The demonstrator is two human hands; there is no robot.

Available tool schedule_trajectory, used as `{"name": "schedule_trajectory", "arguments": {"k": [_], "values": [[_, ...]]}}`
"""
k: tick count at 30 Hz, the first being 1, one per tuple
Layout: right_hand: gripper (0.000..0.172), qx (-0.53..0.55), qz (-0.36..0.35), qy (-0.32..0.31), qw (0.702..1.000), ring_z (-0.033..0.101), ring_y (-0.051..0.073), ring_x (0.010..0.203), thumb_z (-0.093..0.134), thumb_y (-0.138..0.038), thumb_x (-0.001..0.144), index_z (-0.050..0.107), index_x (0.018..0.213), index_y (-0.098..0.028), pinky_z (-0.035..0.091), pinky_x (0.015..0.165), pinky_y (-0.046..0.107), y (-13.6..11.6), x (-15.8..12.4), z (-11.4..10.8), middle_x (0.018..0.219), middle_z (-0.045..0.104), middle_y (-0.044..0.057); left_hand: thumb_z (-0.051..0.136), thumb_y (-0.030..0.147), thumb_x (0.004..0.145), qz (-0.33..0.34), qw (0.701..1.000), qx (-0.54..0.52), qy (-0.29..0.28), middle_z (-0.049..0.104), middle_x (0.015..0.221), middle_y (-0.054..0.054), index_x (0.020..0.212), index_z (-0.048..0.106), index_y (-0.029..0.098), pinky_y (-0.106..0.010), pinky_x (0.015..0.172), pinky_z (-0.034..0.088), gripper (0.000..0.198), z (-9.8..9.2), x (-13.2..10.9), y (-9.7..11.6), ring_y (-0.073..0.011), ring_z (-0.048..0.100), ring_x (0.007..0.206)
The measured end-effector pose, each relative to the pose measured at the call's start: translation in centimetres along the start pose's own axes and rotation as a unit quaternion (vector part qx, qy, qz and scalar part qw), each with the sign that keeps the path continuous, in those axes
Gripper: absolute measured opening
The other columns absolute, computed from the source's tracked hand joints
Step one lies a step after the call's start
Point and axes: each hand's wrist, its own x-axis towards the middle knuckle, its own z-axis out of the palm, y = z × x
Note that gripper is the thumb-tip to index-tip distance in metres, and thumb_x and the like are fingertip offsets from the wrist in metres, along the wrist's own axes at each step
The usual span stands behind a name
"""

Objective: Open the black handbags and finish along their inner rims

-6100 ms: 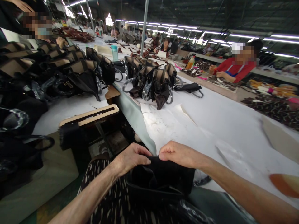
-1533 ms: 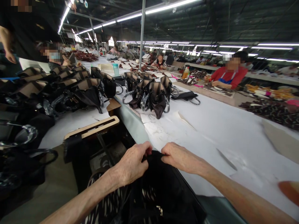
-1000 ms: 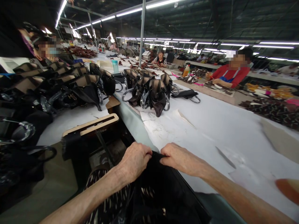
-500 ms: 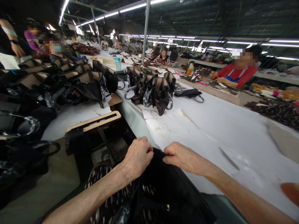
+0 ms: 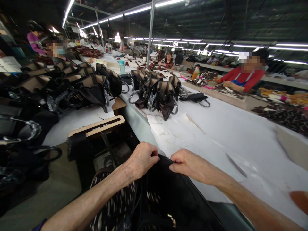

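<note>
A black bag (image 5: 168,199) rests on my lap at the near edge of a long white table (image 5: 216,128). My left hand (image 5: 141,158) is closed over the bag's top edge on the left. My right hand (image 5: 190,163) pinches the same edge just to the right, fingertips pressed together. The two hands sit a short gap apart. The inside of the bag is dark and mostly hidden.
A cluster of brown-and-black bags (image 5: 158,91) stands further up the table. More bags (image 5: 60,86) crowd the left bench, beside a wooden frame (image 5: 96,126). A teal cup (image 5: 122,66) stands behind. A person in red (image 5: 243,77) works at the right.
Over six seconds my hands have stayed gripping the bag's top edge; the bag has been turned and drawn up, and both hands sit slightly lower than half a second ago.
</note>
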Motion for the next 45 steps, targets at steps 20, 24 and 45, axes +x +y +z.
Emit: {"name": "schedule_trajectory", "arguments": {"k": [20,24,45], "values": [[0.029,-0.002,-0.002,0.015,1.000,0.022,0.008,0.045,0.048,-0.027,0.072,0.027,0.054,-0.019,0.016,0.040,0.024,0.2,-0.2,0.1,0.047,0.020,-0.007,0.049,0.023,0.071,0.034,0.999,0.041,0.011,0.050,0.049,0.004,0.060,0.058,0.018,-0.020,0.052,0.030,0.015,-0.2,-0.1,0.0,-0.0097,0.047,0.052],[0.028,0.001,-0.003,0.011,1.000,0.023,0.008,0.046,0.048,-0.026,0.072,0.028,0.054,-0.019,0.016,0.040,0.024,0.3,-0.2,0.1,0.047,0.021,-0.007,0.049,0.022,0.070,0.035,0.998,0.051,0.011,0.050,0.050,0.004,0.060,0.055,0.018,-0.021,0.053,0.030,0.013,-0.3,0.0,0.0,-0.0104,0.046,0.053],[0.033,-0.036,0.026,0.094,0.995,0.029,0.009,0.051,0.056,-0.034,0.075,0.038,0.054,-0.017,0.022,0.049,0.023,-1.0,-1.0,0.6,0.050,0.033,-0.006,0.055,0.015,0.068,0.078,0.982,-0.166,-0.036,0.059,0.063,0.006,0.089,0.052,0.020,-0.020,0.057,0.036,0.022,0.0,0.5,-0.8,-0.0092,0.048,0.055]]}}
